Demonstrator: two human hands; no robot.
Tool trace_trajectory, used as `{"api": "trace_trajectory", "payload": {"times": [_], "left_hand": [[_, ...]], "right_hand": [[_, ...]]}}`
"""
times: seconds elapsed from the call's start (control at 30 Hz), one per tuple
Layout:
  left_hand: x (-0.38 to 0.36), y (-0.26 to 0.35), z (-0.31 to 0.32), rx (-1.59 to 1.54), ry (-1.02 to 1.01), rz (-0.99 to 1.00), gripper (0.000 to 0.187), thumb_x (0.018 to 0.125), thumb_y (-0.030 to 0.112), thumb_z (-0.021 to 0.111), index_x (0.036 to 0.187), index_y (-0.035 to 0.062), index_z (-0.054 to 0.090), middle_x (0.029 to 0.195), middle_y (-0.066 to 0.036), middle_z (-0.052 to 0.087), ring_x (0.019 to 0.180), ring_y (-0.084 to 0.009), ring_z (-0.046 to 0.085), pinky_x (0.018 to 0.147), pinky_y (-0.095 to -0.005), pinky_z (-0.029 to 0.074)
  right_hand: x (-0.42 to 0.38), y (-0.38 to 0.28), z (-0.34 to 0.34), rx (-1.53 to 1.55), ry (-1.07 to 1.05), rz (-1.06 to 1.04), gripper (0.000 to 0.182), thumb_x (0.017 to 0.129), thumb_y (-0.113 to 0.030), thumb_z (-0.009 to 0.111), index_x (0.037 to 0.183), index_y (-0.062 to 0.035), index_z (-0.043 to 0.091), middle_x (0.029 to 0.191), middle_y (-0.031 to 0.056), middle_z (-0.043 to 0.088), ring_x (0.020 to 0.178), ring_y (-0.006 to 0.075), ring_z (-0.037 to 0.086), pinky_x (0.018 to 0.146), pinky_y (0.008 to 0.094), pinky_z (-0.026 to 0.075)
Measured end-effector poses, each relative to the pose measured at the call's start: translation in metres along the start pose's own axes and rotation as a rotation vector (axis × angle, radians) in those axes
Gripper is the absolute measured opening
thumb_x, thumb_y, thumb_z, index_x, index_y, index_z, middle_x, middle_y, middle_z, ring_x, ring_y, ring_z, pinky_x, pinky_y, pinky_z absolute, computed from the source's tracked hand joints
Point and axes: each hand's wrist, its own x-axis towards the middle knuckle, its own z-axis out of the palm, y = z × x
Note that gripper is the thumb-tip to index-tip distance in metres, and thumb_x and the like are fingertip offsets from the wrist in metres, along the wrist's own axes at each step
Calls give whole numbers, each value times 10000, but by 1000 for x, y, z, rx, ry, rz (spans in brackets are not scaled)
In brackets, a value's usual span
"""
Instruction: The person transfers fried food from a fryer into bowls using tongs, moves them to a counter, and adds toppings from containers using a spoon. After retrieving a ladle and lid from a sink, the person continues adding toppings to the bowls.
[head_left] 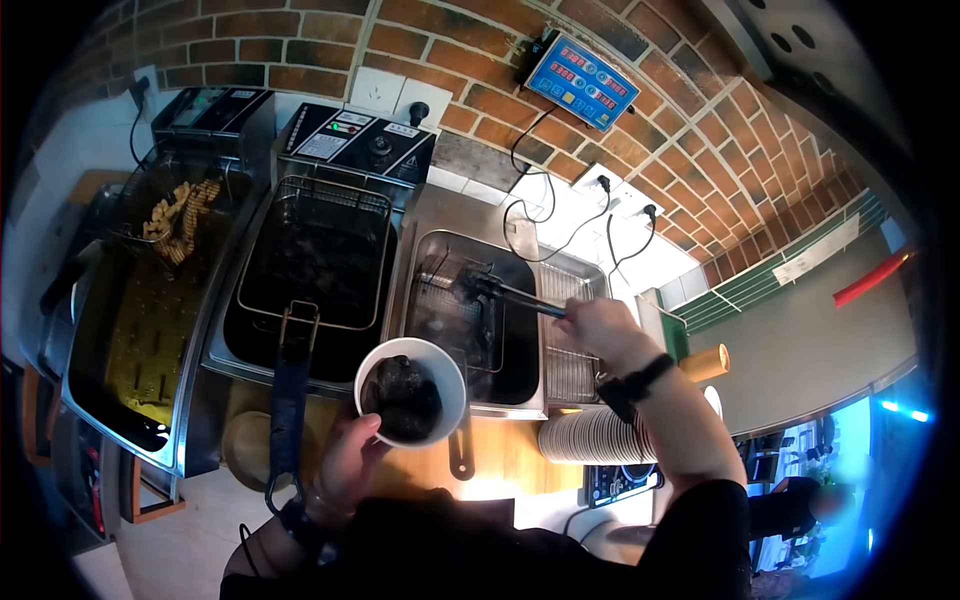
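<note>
My left hand [345,462] holds a white bowl [412,391] with dark pieces of food in it, low over the front edge of the fryers. My right hand [598,326] grips black tongs [505,292] that reach left into a steel tray [455,320]. The tong tips pinch a dark piece above the wire rack in that tray. A black band sits on my right wrist.
A fryer with a wire basket [318,255] over dark oil stands in the middle; its blue handle [289,395] points toward me. At left another fryer [150,300] holds yellow oil and a basket of fried pieces [182,215]. A stack of paper plates [590,436] lies at right. A scale display [582,80] hangs on the brick wall.
</note>
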Motion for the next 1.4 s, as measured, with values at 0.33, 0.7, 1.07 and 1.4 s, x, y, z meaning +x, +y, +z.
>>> {"api": "trace_trajectory", "payload": {"times": [0.33,0.7,1.07,1.4], "left_hand": [[12,-10,20,71,73,80,428,890,120,526,1295,68,395,1228,-95,535,1116,-223,560,986,-390,455],[8,-17,-3,42,23,79,512,905,274,495,1326,-5,412,1284,-119,541,1159,-252,546,1000,-394,443],[-27,-3,-2,-63,1,57,552,901,299,443,1333,-43,409,1309,-149,511,1200,-236,509,1037,-349,394],[-34,-8,-20,21,123,69,640,827,360,558,1338,-3,427,1276,-139,532,1177,-246,535,949,-374,481]], "right_hand": [[-109,-48,-69,26,155,-336,415,827,-486,617,868,-77,559,615,89,604,584,295,623,556,375,491],[-139,-37,-124,33,-17,-257,532,835,-597,556,851,-67,589,596,138,592,610,331,622,594,408,489],[-19,-27,-58,-186,-273,-99,520,819,-562,604,982,-70,645,777,108,671,792,312,666,707,414,515],[47,-64,-24,-453,-398,-216,447,818,-460,663,1082,-99,636,895,81,702,878,248,685,708,343,526]]}}
